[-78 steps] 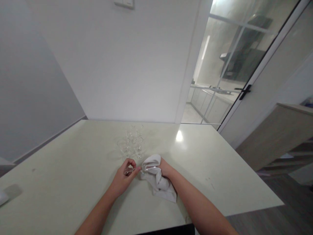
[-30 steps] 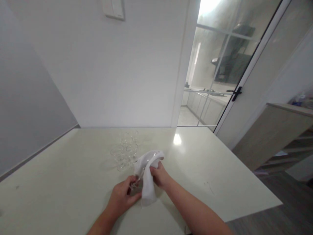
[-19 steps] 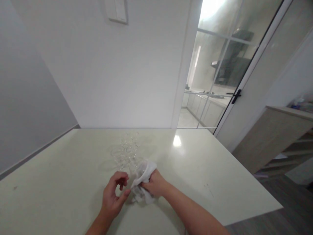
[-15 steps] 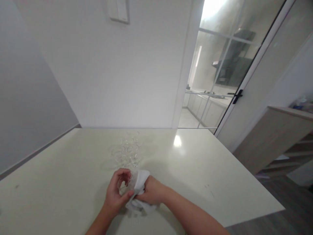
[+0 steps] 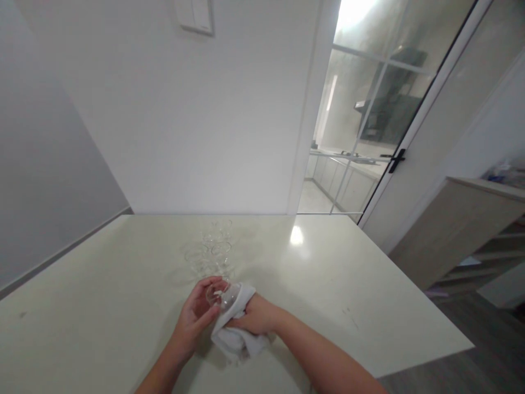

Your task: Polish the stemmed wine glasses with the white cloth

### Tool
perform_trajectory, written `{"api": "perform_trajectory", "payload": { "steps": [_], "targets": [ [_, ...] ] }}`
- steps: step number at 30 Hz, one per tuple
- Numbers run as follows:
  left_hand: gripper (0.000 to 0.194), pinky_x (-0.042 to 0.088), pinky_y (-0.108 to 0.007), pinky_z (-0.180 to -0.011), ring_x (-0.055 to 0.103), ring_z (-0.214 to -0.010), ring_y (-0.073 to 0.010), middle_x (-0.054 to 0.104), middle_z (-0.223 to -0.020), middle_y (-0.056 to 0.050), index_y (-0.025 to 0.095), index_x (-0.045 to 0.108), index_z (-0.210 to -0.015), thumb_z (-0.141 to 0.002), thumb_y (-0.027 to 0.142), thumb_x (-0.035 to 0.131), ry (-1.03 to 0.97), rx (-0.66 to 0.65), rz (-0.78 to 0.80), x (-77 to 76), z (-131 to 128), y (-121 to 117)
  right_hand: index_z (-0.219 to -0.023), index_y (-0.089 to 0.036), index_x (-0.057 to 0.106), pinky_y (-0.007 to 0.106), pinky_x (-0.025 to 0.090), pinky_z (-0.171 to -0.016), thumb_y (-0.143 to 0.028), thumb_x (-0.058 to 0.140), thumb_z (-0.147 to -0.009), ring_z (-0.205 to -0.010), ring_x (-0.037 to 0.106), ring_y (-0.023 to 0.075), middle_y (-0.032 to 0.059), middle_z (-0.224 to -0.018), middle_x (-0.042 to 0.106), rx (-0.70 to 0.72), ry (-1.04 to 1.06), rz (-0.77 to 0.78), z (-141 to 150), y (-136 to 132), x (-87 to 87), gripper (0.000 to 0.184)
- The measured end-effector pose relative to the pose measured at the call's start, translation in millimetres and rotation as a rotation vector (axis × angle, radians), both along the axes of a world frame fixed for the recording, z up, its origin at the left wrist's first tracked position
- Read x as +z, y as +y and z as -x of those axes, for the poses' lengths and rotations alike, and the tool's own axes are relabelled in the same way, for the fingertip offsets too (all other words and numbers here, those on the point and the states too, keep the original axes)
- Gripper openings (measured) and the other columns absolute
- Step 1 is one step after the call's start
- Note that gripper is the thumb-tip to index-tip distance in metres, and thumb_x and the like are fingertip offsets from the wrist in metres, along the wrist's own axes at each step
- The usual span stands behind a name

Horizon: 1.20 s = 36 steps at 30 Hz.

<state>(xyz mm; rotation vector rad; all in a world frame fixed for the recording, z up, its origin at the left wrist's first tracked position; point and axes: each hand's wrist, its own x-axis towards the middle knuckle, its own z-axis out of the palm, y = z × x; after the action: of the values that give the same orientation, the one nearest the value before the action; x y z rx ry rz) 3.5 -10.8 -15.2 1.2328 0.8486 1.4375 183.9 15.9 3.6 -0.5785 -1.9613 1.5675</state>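
A clear stemmed glass (image 5: 219, 296) is held just above the pale table (image 5: 102, 284), its bowl facing left. My left hand (image 5: 196, 320) curls round the bowl's rim. My right hand (image 5: 256, 316) grips a white cloth (image 5: 235, 335) wrapped against the glass from the right. The cloth's loose end lies bunched on the table below my hands.
Several more clear glasses (image 5: 211, 249) stand grouped on the table just beyond my hands. A white wall with a switch plate (image 5: 194, 13) is behind. A glass door with a black handle (image 5: 394, 160) and a wooden counter (image 5: 463, 219) are to the right.
The glass was turned round: my left hand left the stem and base, and now holds the bowl. The cloth came down from over the bowl to bunch near the table.
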Motion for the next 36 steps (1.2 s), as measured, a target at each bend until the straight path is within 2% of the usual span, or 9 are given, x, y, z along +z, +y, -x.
{"api": "perform_trajectory", "payload": {
  "steps": [4, 8, 10, 13, 18, 23, 25, 31, 36],
  "targets": [
    [0.072, 0.050, -0.037, -0.081, 0.061, -0.098, -0.0302, 0.062, -0.112, -0.013, 0.023, 0.053, -0.123, -0.063, 0.057, 0.075, -0.069, -0.167, 0.078, -2.7, 2.7, -4.3, -0.104, -0.017, 0.067, 0.030, 0.047, -0.088, -0.035, 0.072, -0.071, -0.085, 0.060, 0.0157, 0.0015, -0.093, 0.065, 0.202, -0.069, 0.302, -3.5, -1.6, -4.0, 0.038],
    [0.065, 0.049, -0.030, -0.078, 0.060, -0.092, -0.0241, 0.062, -0.102, -0.009, 0.021, 0.058, -0.116, -0.061, 0.052, 0.078, 0.008, 0.015, 0.004, -10.6, 4.3, 2.0, -0.101, -0.019, 0.068, 0.030, 0.043, -0.094, -0.032, 0.070, -0.073, -0.093, 0.058, 0.0162, 0.0020, -0.101, 0.065, -0.033, 0.033, 0.132, 3.6, -2.8, -6.4, 0.030],
    [0.056, 0.048, -0.027, -0.075, 0.060, -0.087, -0.0202, 0.061, -0.094, -0.006, 0.021, 0.057, -0.113, -0.067, 0.045, 0.077, 0.069, 0.076, 0.000, -13.2, 4.8, 5.5, -0.101, -0.020, 0.068, 0.031, 0.043, -0.094, -0.032, 0.070, -0.073, -0.093, 0.058, 0.0166, 0.0020, -0.101, 0.065, -0.076, 0.039, 0.162, 5.8, -1.0, -8.4, 0.030],
    [0.045, 0.048, -0.025, -0.073, 0.059, -0.083, -0.0178, 0.061, -0.091, -0.004, 0.021, 0.055, -0.110, -0.073, 0.039, 0.073, 0.101, 0.073, -0.008, -14.1, 4.7, 7.7, -0.098, -0.019, 0.069, 0.031, 0.045, -0.090, -0.034, 0.072, -0.072, -0.087, 0.058, 0.0156, 0.0012, -0.094, 0.065, -0.016, -0.018, 0.266, 4.0, 3.6, -10.8, 0.031],
    [0.050, 0.049, -0.027, -0.076, 0.061, -0.088, -0.0203, 0.062, -0.095, -0.006, 0.021, 0.056, -0.109, -0.068, 0.039, 0.077, 0.080, 0.052, 0.003, -13.4, 4.6, 6.6, -0.094, -0.018, 0.068, 0.028, 0.044, -0.090, -0.031, 0.069, -0.074, -0.087, 0.056, 0.0140, -0.0005, -0.093, 0.063, 0.093, 0.004, 0.144, -0.2, 6.9, -10.1, 0.024],
    [0.063, 0.050, -0.036, -0.083, 0.061, -0.101, -0.0295, 0.064, -0.113, -0.014, 0.021, 0.054, -0.121, -0.069, 0.049, 0.073, -0.053, -0.075, 0.135, -8.0, 4.3, 3.4, -0.101, -0.018, 0.067, 0.029, 0.045, -0.091, -0.038, 0.076, -0.067, -0.089, 0.059, 0.0154, 0.0014, -0.096, 0.064, 0.077, -0.038, 0.376, -3.3, 2.7, -7.5, 0.040],
    [0.068, 0.050, -0.037, -0.083, 0.061, -0.103, -0.0312, 0.063, -0.116, -0.016, 0.021, 0.054, -0.123, -0.066, 0.052, 0.074, -0.082, -0.098, 0.135, -4.9, 2.4, 2.8, -0.103, -0.019, 0.067, 0.030, 0.045, -0.092, -0.040, 0.076, -0.066, -0.091, 0.059, 0.0159, 0.0018, -0.098, 0.064, 0.097, -0.070, 0.389, -3.7, 2.1, -7.1, 0.043],
    [0.059, 0.051, -0.032, -0.079, 0.062, -0.097, -0.0272, 0.065, -0.103, -0.010, 0.019, 0.061, -0.110, -0.059, 0.043, 0.082, 0.047, 0.107, 0.129, -6.1, -2.3, 5.9, -0.107, -0.018, 0.066, 0.032, 0.041, -0.098, -0.038, 0.069, -0.076, -0.102, 0.057, 0.0176, 0.0035, -0.108, 0.064, 0.063, -0.041, 0.182, 2.2, 1.8, -7.4, 0.037],
    [0.066, 0.050, -0.033, -0.085, 0.061, -0.103, -0.0284, 0.065, -0.112, -0.012, 0.020, 0.058, -0.119, -0.062, 0.047, 0.079, -0.025, 0.033, 0.088, -5.3, 2.9, 2.0, -0.104, -0.019, 0.067, 0.033, 0.042, -0.098, -0.045, 0.080, -0.061, -0.098, 0.058, 0.0181, 0.0028, -0.101, 0.065, 0.075, 0.022, 0.395, -1.7, 1.4, -3.9, 0.053]
  ]
}}
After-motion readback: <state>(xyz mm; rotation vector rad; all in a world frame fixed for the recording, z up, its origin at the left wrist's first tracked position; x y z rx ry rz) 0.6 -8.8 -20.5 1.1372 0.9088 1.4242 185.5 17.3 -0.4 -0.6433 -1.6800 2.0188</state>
